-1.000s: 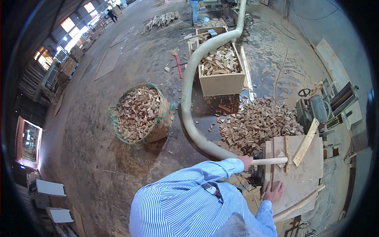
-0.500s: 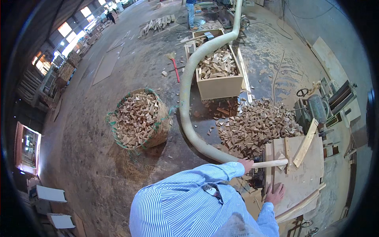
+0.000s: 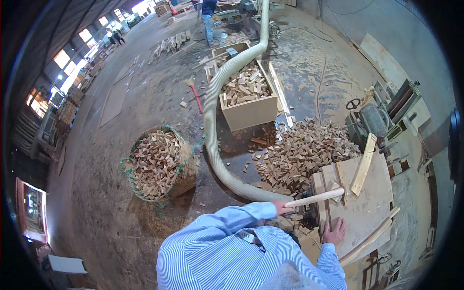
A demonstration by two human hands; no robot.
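My left hand (image 3: 281, 208) is closed round the near end of a pale wooden bar (image 3: 316, 198). The bar reaches rightward over the edge of a plywood worktable (image 3: 365, 212), and its rounded far end lies near a narrow wood strip (image 3: 341, 178) on that table. Fingers spread, my right hand (image 3: 334, 233) rests flat on the tabletop near its left edge, holding nothing. A curved wooden piece (image 3: 363, 164) lies across the table's far side. The machine parts under the table's left edge are mostly hidden.
Beyond the table spreads a heap of wood offcuts (image 3: 309, 154). A thick ribbed hose (image 3: 211, 130) curves past a wooden box (image 3: 249, 113) of offcuts. A woven basket (image 3: 186, 179) of offcuts stands left. A red-handled broom (image 3: 196, 99) lies on the floor; a person (image 3: 209, 24) stands far off.
My left hand has shifted left, away from the table edge, and more of the bar shows. My right hand stays flat on the table. The whole view has turned slightly.
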